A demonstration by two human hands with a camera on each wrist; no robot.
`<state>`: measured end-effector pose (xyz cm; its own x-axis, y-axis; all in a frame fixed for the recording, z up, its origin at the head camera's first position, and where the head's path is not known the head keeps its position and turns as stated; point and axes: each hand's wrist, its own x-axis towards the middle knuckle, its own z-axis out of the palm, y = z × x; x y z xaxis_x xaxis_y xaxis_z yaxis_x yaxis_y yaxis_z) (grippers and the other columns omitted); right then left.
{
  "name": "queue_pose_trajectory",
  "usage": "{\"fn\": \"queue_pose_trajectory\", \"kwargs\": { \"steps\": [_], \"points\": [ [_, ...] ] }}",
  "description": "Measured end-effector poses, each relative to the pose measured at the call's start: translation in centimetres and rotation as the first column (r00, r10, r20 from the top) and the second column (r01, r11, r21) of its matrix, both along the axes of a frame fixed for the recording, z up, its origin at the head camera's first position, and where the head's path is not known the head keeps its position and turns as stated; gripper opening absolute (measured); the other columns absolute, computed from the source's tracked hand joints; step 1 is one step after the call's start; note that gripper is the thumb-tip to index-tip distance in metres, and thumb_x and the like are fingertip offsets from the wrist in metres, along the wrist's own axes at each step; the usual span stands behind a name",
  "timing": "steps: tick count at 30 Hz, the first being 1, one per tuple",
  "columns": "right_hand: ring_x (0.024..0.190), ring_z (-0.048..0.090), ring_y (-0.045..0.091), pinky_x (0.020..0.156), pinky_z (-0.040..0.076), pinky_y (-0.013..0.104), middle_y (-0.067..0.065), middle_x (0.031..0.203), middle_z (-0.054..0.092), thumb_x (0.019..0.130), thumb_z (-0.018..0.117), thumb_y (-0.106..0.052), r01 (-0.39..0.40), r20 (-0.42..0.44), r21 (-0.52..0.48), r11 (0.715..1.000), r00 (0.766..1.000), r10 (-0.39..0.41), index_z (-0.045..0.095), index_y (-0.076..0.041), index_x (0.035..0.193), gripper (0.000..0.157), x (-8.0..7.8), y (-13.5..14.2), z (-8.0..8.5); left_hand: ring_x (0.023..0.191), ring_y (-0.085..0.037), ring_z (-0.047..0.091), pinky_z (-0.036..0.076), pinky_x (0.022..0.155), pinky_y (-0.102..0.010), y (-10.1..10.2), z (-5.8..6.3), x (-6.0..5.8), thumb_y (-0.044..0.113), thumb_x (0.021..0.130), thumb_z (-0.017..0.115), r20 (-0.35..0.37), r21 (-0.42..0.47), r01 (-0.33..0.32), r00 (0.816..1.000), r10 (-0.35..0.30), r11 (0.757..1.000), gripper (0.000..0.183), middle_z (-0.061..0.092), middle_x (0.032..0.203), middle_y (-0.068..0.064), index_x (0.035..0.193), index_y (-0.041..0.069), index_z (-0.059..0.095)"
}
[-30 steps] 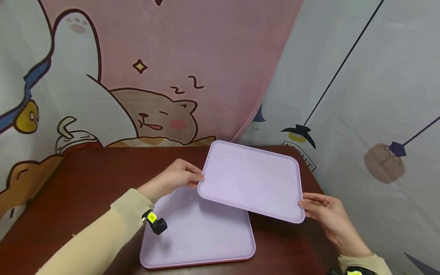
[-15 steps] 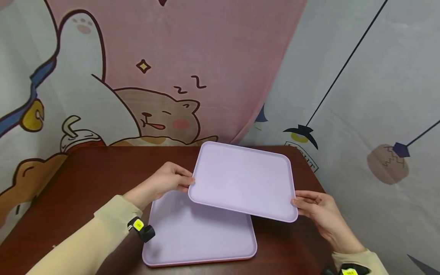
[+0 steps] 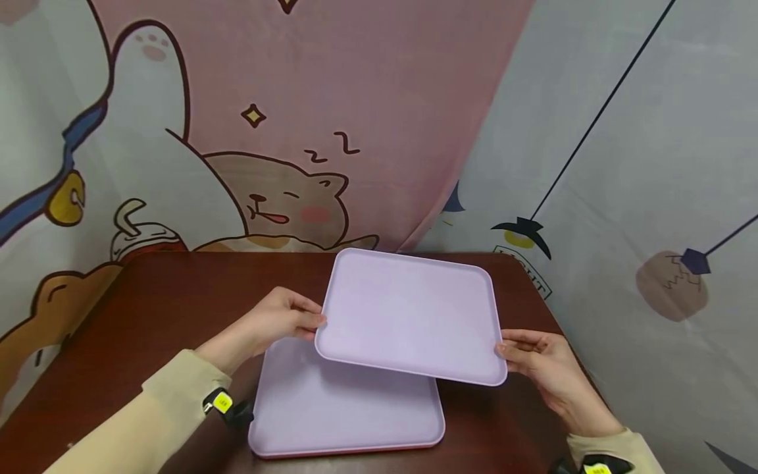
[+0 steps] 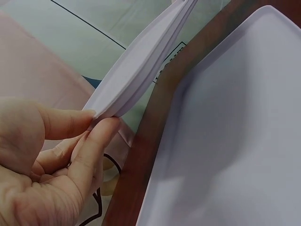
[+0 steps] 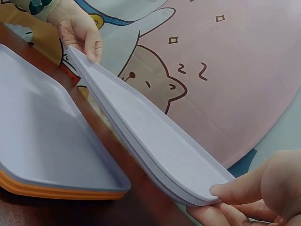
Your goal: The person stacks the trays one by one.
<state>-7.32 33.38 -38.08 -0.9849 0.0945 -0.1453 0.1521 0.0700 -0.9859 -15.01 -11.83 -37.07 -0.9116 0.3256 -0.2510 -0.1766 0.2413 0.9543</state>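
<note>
A lilac rectangular tray (image 3: pixel 408 316) with rounded corners is held tilted above the table. My left hand (image 3: pixel 287 316) pinches its left edge between thumb and fingers, and my right hand (image 3: pixel 541 368) pinches its lower right corner. Seen from the right wrist, the raised tray's side (image 5: pixel 155 165) shows layered edges, like trays nested together. Below it another lilac tray (image 3: pixel 349 415) lies flat, its far right part hidden by the raised one. Orange rims (image 5: pixel 61 191) show under this lower tray in the right wrist view.
The dark reddish-brown table (image 3: pixel 177 289) spreads around the lower tray. Behind and to the right hangs a printed cloth (image 3: pixel 403 131) with cartoon animals, close to the table's far and right edges. Each wrist wears a strapped black camera (image 3: pixel 237 413).
Both hands have carried the raised tray to the left in the head view and slightly lower, more over the flat tray. The view has also shifted a little. Both grips are unchanged.
</note>
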Motion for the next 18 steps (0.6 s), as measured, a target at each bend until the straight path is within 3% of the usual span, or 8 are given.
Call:
{"fn": "queue_pose_trajectory", "kwargs": {
  "steps": [18],
  "points": [
    [0.079, 0.073, 0.016, 0.067, 0.064, 0.033, 0.008, 0.09, 0.077, 0.09, 0.075, 0.013, -0.057, -0.019, -0.012, 0.998, 0.998, 0.057, 0.063, 0.024, 0.122, 0.036, -0.2, -2.1, -0.6, 0.081, -0.023, 0.072, 0.065, 0.075, -0.037, -2.6, -1.4, 1.8, -0.003, 0.09, 0.078, 0.013, 0.063, -0.023, 1.0, 0.022, 0.998, 0.032, 0.073, 0.1, -0.017, 0.116, -0.019, 0.069]
  ]
}}
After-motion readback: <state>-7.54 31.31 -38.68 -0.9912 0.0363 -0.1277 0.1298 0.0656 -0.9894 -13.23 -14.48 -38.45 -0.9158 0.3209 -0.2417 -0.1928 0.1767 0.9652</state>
